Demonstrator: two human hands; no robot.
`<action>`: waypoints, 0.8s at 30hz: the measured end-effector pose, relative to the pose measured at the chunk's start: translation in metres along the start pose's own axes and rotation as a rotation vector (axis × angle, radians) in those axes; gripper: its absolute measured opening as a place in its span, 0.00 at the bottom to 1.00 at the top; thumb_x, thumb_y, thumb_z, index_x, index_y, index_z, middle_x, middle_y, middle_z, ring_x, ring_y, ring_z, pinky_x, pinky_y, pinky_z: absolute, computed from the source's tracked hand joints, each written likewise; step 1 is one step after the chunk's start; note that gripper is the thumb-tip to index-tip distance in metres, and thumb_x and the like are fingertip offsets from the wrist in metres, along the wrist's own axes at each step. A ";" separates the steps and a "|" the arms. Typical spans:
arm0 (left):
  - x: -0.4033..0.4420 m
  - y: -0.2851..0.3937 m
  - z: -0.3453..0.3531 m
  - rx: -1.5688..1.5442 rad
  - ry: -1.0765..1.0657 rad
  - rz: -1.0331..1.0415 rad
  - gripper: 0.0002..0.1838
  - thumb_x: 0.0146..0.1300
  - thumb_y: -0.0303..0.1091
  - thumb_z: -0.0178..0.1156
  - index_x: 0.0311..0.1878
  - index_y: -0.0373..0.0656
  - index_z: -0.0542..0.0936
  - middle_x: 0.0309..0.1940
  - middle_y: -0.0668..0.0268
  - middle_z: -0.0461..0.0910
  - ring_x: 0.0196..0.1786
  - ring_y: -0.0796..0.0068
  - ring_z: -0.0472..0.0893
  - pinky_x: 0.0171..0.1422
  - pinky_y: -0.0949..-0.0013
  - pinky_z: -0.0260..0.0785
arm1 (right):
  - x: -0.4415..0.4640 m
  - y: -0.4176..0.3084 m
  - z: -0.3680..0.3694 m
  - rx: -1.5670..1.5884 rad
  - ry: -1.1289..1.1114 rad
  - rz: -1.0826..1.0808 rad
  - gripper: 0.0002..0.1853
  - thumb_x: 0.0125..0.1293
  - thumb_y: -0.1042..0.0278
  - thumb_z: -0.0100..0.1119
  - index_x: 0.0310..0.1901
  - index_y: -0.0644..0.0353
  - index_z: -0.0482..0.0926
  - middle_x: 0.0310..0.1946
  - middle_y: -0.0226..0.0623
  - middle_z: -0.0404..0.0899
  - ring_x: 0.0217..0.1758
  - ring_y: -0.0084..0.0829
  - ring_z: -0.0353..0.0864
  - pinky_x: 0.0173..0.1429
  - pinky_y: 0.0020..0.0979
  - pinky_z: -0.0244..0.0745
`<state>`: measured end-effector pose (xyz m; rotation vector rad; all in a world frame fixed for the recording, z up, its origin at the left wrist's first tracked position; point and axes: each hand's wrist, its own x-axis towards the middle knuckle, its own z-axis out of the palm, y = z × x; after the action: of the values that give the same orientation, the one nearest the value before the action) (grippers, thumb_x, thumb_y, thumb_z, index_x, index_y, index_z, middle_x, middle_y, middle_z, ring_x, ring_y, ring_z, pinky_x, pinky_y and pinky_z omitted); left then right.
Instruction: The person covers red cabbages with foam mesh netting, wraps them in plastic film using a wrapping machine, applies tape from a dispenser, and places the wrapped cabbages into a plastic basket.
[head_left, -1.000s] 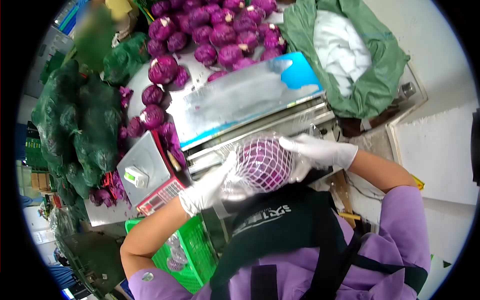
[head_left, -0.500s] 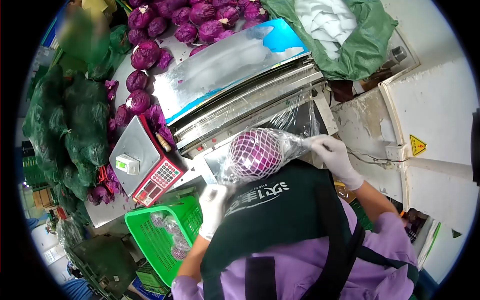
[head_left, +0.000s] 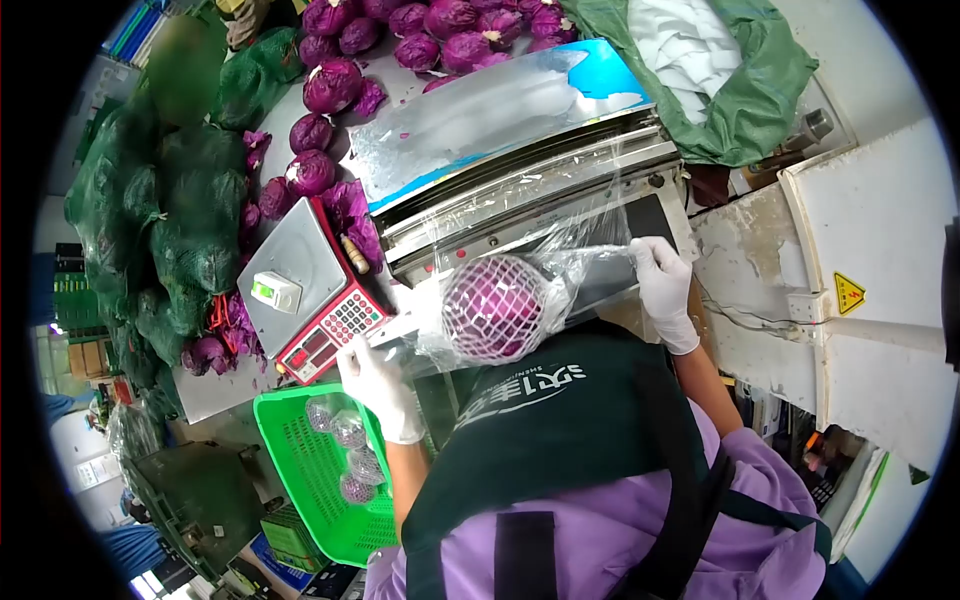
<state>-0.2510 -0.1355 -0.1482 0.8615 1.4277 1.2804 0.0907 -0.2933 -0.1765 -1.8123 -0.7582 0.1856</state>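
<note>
A purple cabbage [head_left: 494, 308] in a white foam net sits in front of my apron, with clear plastic film [head_left: 590, 262] around it. My right hand [head_left: 664, 288], in a white glove, pinches the film's gathered end to the right of the cabbage. On the left, my gloved left hand [head_left: 380, 390] has its fingers closed on the film's other side, near the scale. Behind the cabbage stands the film wrapping machine [head_left: 525, 222], and film stretches over its front bars.
A red-framed scale [head_left: 300, 250] carries a small white device [head_left: 275, 291]. Wrapped cabbages lie in a green basket [head_left: 290, 455]. Loose purple cabbages [head_left: 332, 85] cover the back of the table. Green net sacks [head_left: 115, 220] stand left; a green bag [head_left: 780, 60] holds white foam nets.
My left hand has moved left and up, away from the cabbage. My right hand has risen slightly, drawing the film out wider. The cabbage has shifted a little left, and the view has shifted.
</note>
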 end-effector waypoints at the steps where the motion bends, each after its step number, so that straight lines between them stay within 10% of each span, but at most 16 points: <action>1: 0.009 -0.012 -0.018 0.037 0.013 -0.018 0.08 0.72 0.34 0.58 0.35 0.43 0.75 0.22 0.75 0.70 0.21 0.87 0.67 0.21 0.79 0.56 | -0.005 0.006 0.002 -0.035 -0.070 0.052 0.08 0.70 0.70 0.63 0.35 0.66 0.81 0.23 0.20 0.74 0.26 0.11 0.67 0.29 0.20 0.64; 6: 0.059 -0.103 -0.023 0.178 0.068 0.063 0.10 0.69 0.34 0.61 0.31 0.43 0.76 0.15 0.77 0.65 0.15 0.87 0.60 0.16 0.77 0.49 | 0.002 0.018 0.045 -0.139 -0.190 -0.015 0.08 0.65 0.68 0.65 0.35 0.64 0.81 0.24 0.42 0.80 0.23 0.25 0.79 0.31 0.29 0.72; 10: 0.062 -0.120 0.009 0.289 0.023 0.047 0.11 0.68 0.33 0.60 0.30 0.38 0.77 0.20 0.71 0.72 0.24 0.80 0.68 0.29 0.70 0.61 | 0.011 0.030 0.098 -0.623 -0.266 -0.463 0.06 0.65 0.58 0.62 0.36 0.46 0.84 0.23 0.32 0.81 0.27 0.37 0.83 0.30 0.35 0.76; 13: 0.075 -0.157 0.013 0.488 -0.035 0.145 0.13 0.70 0.35 0.59 0.32 0.35 0.78 0.25 0.63 0.76 0.31 0.74 0.73 0.40 0.65 0.68 | 0.004 0.005 0.134 -0.646 -0.325 -0.414 0.13 0.67 0.52 0.59 0.29 0.49 0.75 0.21 0.34 0.80 0.21 0.41 0.81 0.23 0.39 0.72; 17: 0.104 -0.199 0.020 0.181 -0.353 0.031 0.13 0.69 0.33 0.60 0.49 0.33 0.78 0.32 0.63 0.81 0.37 0.74 0.78 0.48 0.67 0.72 | -0.023 -0.014 0.170 -0.419 -0.483 -0.437 0.03 0.65 0.65 0.53 0.39 0.50 0.74 0.28 0.39 0.82 0.28 0.44 0.83 0.29 0.43 0.75; 19: 0.082 -0.143 0.035 -0.524 -0.253 -0.784 0.11 0.70 0.35 0.57 0.43 0.35 0.79 0.30 0.65 0.80 0.35 0.77 0.78 0.44 0.72 0.73 | -0.029 -0.021 0.181 -0.389 -0.513 -0.454 0.03 0.65 0.66 0.53 0.39 0.51 0.74 0.28 0.39 0.82 0.30 0.44 0.84 0.31 0.42 0.77; 24: 0.080 -0.101 0.031 -0.134 -0.407 -0.307 0.10 0.71 0.35 0.56 0.41 0.37 0.79 0.29 0.67 0.79 0.34 0.78 0.78 0.44 0.74 0.74 | -0.051 -0.045 0.199 0.085 -0.641 -0.583 0.06 0.63 0.69 0.61 0.42 0.55 0.80 0.35 0.39 0.84 0.36 0.42 0.85 0.39 0.37 0.81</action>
<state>-0.2303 -0.0705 -0.2623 0.7288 1.0868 0.8968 -0.0618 -0.1563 -0.2238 -1.3751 -1.6660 0.4103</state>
